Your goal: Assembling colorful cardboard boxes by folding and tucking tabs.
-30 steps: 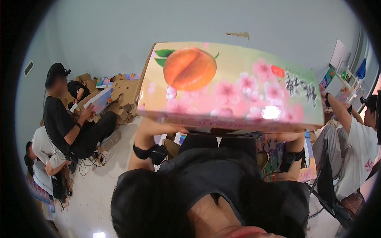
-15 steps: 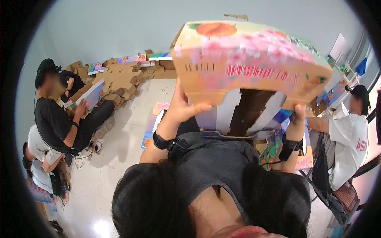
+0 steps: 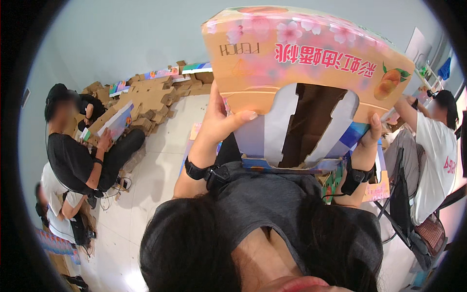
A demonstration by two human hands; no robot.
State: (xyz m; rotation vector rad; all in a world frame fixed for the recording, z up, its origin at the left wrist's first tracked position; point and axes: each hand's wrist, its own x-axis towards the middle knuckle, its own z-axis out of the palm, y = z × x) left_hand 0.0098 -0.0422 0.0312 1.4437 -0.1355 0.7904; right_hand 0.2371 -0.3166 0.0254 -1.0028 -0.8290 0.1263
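Carton (image 3: 318, 75) of glossy, blossom-printed cardboard, raised before the chest (image 3: 272, 199), clasped at either side by left grip (image 3: 220, 120) and right grip (image 3: 370, 134), with brown interior (image 3: 311, 126) between pale, notch-edged panels (image 3: 262, 138)

Carton (image 3: 318, 75), one, folding cardboard, assembled into box form. Near panel peach-orange, pink blossoms along upper border; red lettering and thin dark lettering, both upside down; orange fruit with green leaves at right end. Wide round-cornered cutout in panel's lower edge. Within cutout, pale flaps parted by notched gap; brown interior showing. Blue-purple print along lower edge. Pose: raised, long side across frame, right end sloping lower. Location: upper centre of frame, extending right.
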